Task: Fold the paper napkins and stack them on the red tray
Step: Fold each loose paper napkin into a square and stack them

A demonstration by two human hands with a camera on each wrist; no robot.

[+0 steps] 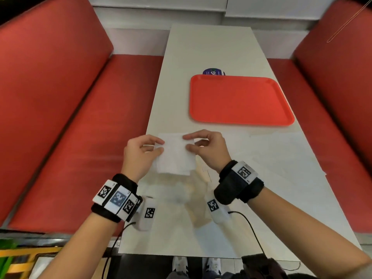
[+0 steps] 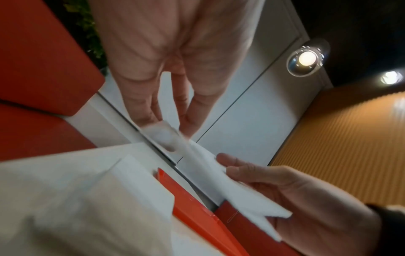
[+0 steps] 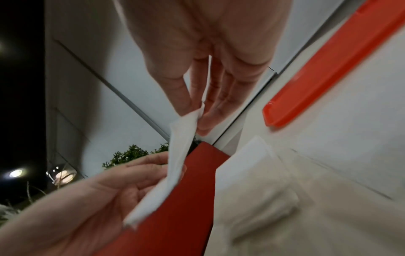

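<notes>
I hold a white paper napkin (image 1: 174,158) in the air just above the near part of the table, folded over, with its layers hanging loose at the lower end. My left hand (image 1: 162,146) pinches its left edge between thumb and forefinger. My right hand (image 1: 186,141) pinches the right edge the same way. The left wrist view shows the left hand (image 2: 167,125) gripping one end of the napkin (image 2: 219,175). In the right wrist view the right hand (image 3: 196,117) pinches the napkin's (image 3: 175,166) other end. The red tray (image 1: 241,99) lies beyond my hands with nothing on it.
More flat white napkins (image 1: 281,156) lie spread on the white table (image 1: 201,49) to the right of my hands. A purple sticker (image 1: 213,72) peeks out behind the tray. Red benches (image 1: 60,117) flank the narrow table on both sides.
</notes>
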